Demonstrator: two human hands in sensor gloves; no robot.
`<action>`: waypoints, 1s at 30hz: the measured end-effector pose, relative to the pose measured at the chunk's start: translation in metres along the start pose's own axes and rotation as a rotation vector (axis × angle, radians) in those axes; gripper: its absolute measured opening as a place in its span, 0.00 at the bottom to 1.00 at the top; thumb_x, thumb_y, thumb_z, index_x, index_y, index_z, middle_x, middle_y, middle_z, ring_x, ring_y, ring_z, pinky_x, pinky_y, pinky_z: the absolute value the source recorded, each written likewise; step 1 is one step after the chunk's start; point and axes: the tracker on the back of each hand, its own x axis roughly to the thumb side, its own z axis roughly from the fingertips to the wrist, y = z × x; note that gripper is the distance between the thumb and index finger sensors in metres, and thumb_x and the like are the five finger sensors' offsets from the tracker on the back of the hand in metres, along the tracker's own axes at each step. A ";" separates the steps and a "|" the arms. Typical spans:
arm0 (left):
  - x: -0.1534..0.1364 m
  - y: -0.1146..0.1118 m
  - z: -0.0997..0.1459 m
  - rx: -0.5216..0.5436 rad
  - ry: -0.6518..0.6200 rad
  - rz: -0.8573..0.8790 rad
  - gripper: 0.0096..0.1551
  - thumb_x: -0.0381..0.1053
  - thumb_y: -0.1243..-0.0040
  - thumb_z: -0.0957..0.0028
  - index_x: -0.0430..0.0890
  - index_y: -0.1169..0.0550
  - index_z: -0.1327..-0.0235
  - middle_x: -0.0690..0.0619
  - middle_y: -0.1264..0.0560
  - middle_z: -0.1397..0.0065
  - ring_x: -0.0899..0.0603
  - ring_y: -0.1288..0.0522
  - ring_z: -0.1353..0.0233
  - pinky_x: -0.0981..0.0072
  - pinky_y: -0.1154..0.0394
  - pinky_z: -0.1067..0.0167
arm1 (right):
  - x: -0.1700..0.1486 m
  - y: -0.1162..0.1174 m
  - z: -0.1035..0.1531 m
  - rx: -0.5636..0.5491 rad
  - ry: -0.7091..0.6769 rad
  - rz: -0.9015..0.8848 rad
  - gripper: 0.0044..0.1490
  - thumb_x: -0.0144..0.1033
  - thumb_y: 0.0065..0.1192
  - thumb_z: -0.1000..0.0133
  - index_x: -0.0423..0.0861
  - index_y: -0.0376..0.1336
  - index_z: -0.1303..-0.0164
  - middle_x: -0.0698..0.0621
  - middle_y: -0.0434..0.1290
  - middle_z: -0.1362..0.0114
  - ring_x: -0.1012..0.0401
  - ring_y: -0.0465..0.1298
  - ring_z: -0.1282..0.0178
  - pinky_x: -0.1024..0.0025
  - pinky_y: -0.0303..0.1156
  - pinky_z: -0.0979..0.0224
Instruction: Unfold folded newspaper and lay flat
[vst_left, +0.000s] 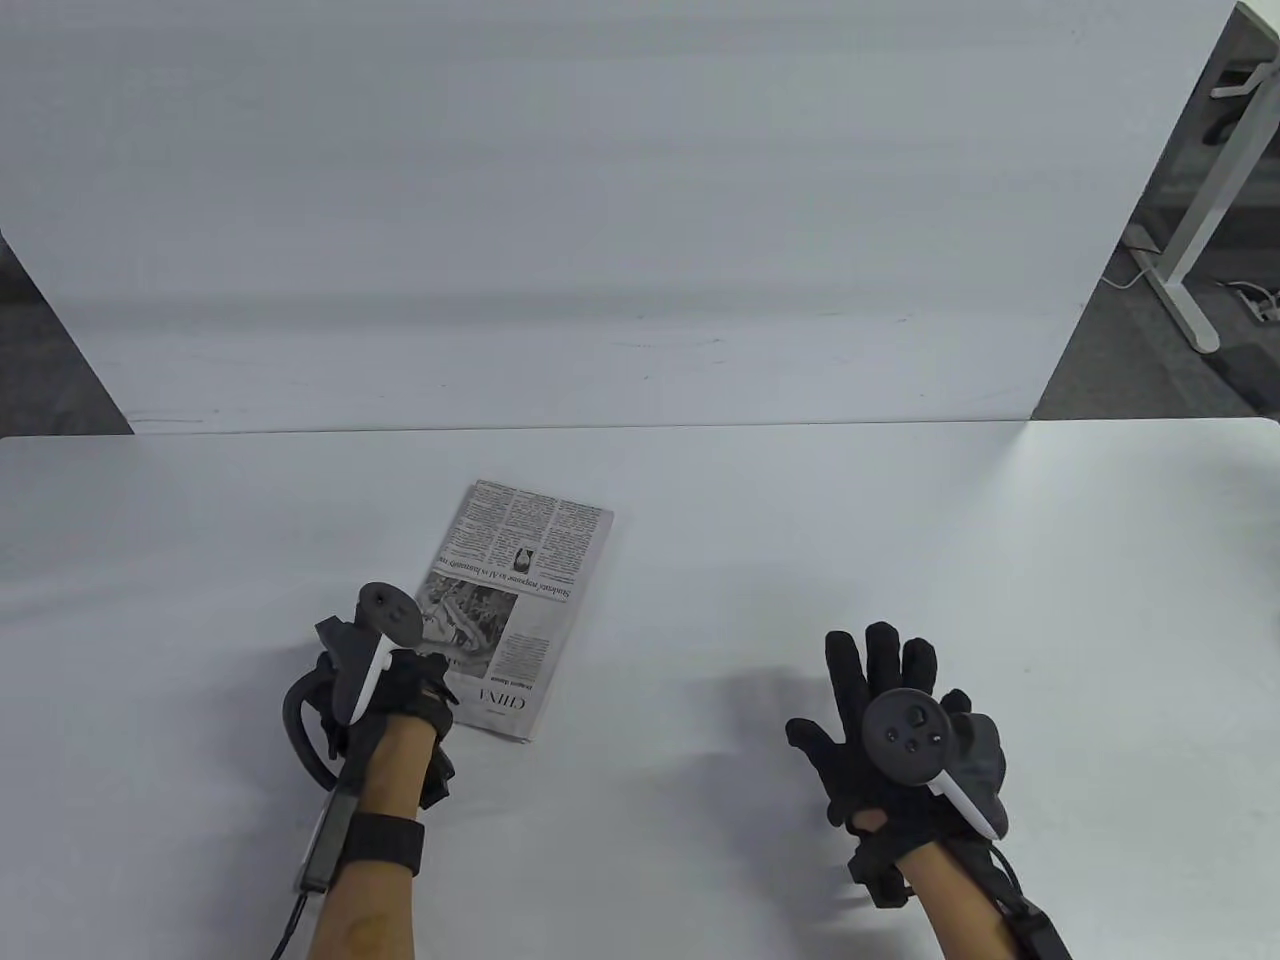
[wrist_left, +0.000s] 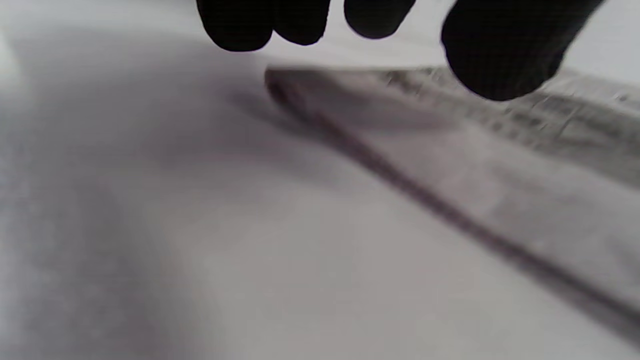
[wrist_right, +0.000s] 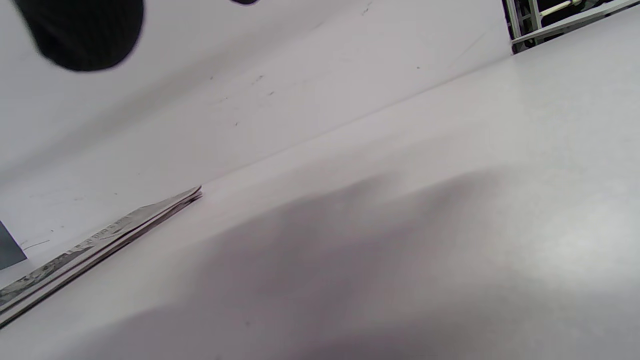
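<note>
The white desk (vst_left: 900, 560) spreads wide beyond and to both sides of the fingers, bare between the two hands, and a white upright panel (vst_left: 600, 200) closes off its far edge. The folded newspaper (vst_left: 515, 605) lies flat on the desk just beyond the left hand (vst_left: 375, 690), well apart from the right hand (vst_left: 895, 730). Its long axis runs away from the left fingers (wrist_left: 500, 55), leaning slightly toward the right, and the "CHINA" heading sits at the near end, upside down. In the left wrist view those fingers hang curled just above the paper's near left corner; touch cannot be told. The right hand's fingers (vst_left: 880, 670) are spread open, palm down, holding nothing.
</note>
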 end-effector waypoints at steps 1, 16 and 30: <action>0.000 -0.001 -0.001 0.003 0.014 0.004 0.47 0.60 0.33 0.55 0.44 0.39 0.26 0.40 0.47 0.20 0.28 0.44 0.23 0.28 0.50 0.28 | -0.001 0.000 0.000 -0.004 0.003 -0.002 0.57 0.68 0.58 0.51 0.57 0.38 0.19 0.39 0.33 0.13 0.31 0.33 0.18 0.18 0.35 0.33; -0.030 0.015 0.005 0.113 0.014 0.288 0.23 0.48 0.32 0.56 0.48 0.24 0.48 0.48 0.19 0.47 0.40 0.15 0.53 0.41 0.25 0.43 | -0.003 0.001 0.000 0.014 0.012 -0.045 0.55 0.66 0.58 0.50 0.55 0.40 0.19 0.38 0.36 0.13 0.30 0.35 0.18 0.18 0.37 0.33; -0.003 0.006 0.098 0.412 -0.583 0.812 0.22 0.47 0.36 0.54 0.53 0.26 0.46 0.49 0.18 0.47 0.45 0.12 0.59 0.46 0.19 0.48 | -0.021 0.020 -0.007 0.062 0.104 -0.180 0.56 0.68 0.54 0.50 0.52 0.39 0.19 0.33 0.39 0.15 0.27 0.41 0.20 0.19 0.44 0.32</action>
